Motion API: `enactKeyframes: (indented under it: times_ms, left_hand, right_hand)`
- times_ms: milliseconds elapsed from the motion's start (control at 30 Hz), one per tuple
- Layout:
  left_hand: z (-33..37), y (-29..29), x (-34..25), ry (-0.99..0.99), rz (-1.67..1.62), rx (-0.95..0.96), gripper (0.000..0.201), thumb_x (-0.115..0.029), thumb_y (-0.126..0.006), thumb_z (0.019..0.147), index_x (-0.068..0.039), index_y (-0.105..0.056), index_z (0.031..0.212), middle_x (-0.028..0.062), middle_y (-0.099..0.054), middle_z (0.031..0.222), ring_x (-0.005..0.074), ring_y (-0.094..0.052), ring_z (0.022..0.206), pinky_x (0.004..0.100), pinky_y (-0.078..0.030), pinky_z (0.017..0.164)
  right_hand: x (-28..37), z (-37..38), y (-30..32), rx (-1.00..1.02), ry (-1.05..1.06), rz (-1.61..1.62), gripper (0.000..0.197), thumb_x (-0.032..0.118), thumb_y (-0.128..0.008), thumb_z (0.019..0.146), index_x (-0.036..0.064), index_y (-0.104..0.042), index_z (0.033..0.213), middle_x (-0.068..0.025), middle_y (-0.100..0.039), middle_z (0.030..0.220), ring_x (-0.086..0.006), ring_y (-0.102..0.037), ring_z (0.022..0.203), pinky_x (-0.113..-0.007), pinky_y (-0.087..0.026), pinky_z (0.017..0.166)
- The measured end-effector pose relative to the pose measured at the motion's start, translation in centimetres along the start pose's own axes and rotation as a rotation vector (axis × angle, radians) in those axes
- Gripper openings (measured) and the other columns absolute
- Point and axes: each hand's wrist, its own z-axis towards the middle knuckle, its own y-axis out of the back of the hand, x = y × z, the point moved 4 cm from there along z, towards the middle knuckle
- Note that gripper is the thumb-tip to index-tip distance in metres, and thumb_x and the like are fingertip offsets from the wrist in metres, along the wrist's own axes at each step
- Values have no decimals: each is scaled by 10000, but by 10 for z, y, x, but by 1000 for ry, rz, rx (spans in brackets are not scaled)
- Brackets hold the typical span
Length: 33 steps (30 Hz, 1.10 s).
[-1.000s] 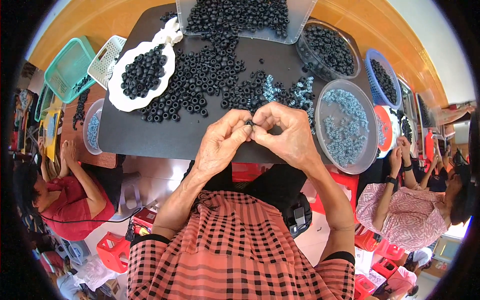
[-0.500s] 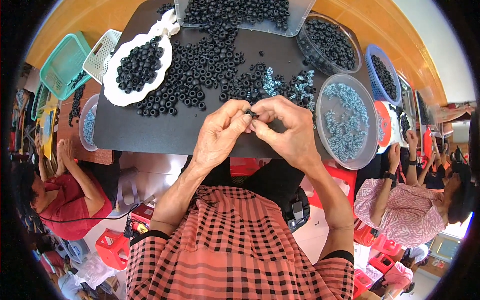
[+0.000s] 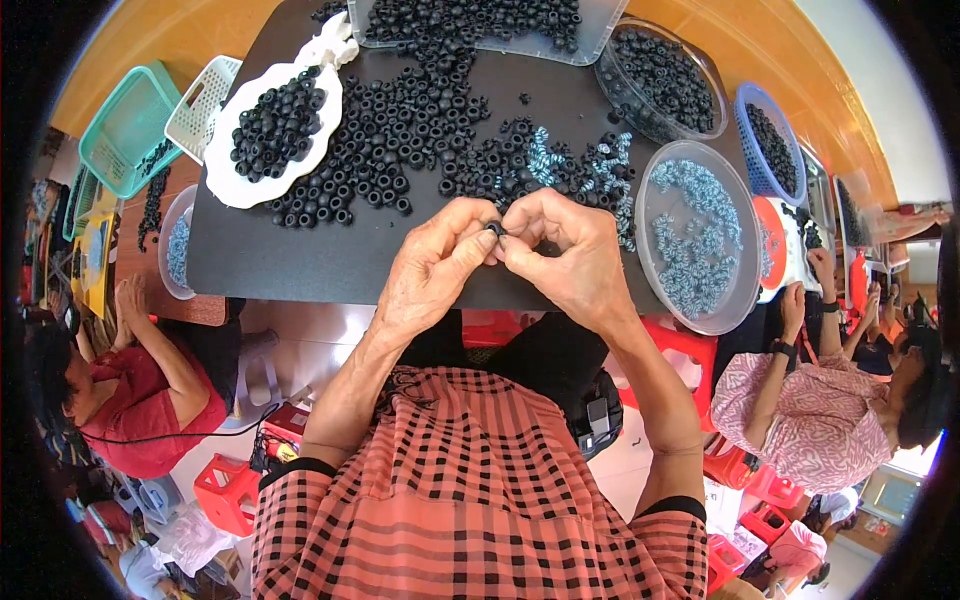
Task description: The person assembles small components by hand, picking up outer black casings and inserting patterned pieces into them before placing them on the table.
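Over the near part of the dark table, my two hands meet fingertip to fingertip. My left hand [image 3: 440, 262] is closed, with thumb and forefinger pinching a small black ring-shaped part [image 3: 494, 229]. From the other side my right hand [image 3: 572, 258] pinches at the same part; its fingertips partly hide what they grip. Just beyond the hands lie small black pieces [image 3: 465, 182] and blue-and-white striped coils [image 3: 541, 158]. Farther left spreads a heap of round black hollow parts [image 3: 385, 130]. More of these coils lie in a round clear tub [image 3: 742, 275] right of my right hand.
A white scalloped plate [image 3: 222, 172] heaped with round black parts [image 3: 280, 125] sits at left. At the back are a clear bin [image 3: 585, 52] and a clear round tub [image 3: 712, 122] of black parts. A blue basket [image 3: 752, 165] stands right. Co-workers sit on both sides.
The black part has turned slightly between my fingertips, and the fingers have shifted a little. Both hands stay in about the same place.
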Motion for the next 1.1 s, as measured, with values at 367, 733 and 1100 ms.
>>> enactKeyframes:
  times_ms: [367,733,1100]
  left_hand:
    - [1,5,8,124,-93,85,137,-48,-498,934,17,-546,1044,22,-610,825,81,-572,791,237,-472,773]
    - [4,1,20,129,-557,159,212,-59,-486,944,26,-548,1128,125,-648,956,167,-585,856,280,-474,816]
    - [7,4,25,156,-754,128,201,-66,-515,926,21,-557,1102,137,-654,925,194,-615,859,308,-484,812]
  right_hand:
    - [0,-1,0,99,-66,36,147,-113,-597,767,11,-527,805,23,-540,747,-29,-503,659,-194,-413,594]
    - [-21,-28,7,-125,-12,222,166,-103,-598,778,30,-508,818,53,-504,734,-5,-467,638,-175,-384,574]
    - [-1,0,6,-310,133,-209,129,-83,-601,793,-5,-567,890,-4,-557,725,-52,-514,599,-200,-435,559]
